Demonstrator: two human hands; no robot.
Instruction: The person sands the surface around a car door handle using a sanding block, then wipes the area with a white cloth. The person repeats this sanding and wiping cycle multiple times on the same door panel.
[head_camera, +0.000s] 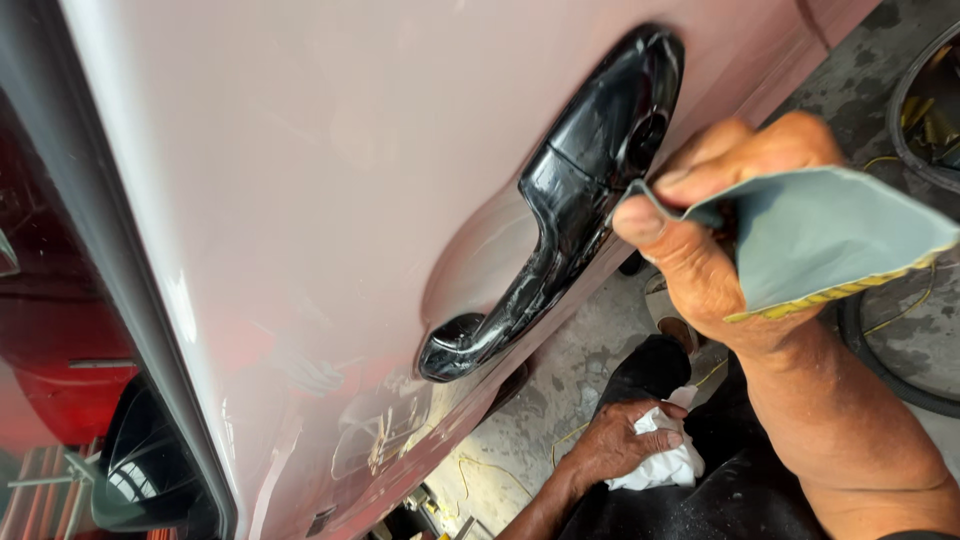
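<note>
A glossy black door handle (570, 200) sits on a pale pinkish car door (330, 180). My right hand (720, 260) pinches a folded grey abrasive sheet with a yellow edge (830, 235), and a corner of the sheet touches the handle's upper end. My left hand (610, 440) rests low on my dark-trousered leg, closed around a crumpled white cloth (665, 460).
The door's dark window (60, 330) shows red reflections at the left. A black window trim strip (130, 300) runs beside it. Below is a concrete floor (560, 380) with thin yellow cords (900, 310). A black rubber ring (900, 385) lies at the right.
</note>
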